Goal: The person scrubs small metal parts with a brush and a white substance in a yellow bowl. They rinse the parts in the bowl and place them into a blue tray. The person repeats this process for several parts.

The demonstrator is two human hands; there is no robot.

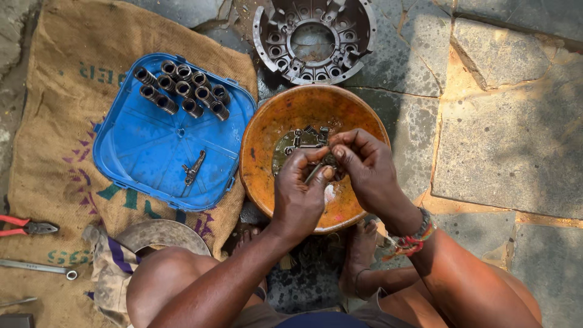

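Note:
My left hand (299, 197) and my right hand (363, 167) meet over an orange bowl (267, 130) on the stone ground. Between the fingertips of both hands is a small dark metal part (322, 168); the left fingers pinch its thin lower end, the right fingers grip its upper end. The bowl's bottom holds dirty liquid and several small metal pieces (303, 138). A beaded band sits on my right wrist.
A blue square lid (146, 152) on burlap carries several dark coil springs (182, 90) and one small metal lever (193, 168). A round grey metal housing (314, 37) lies beyond the bowl. Red-handled pliers (24, 226) and a wrench (36, 267) lie at the left.

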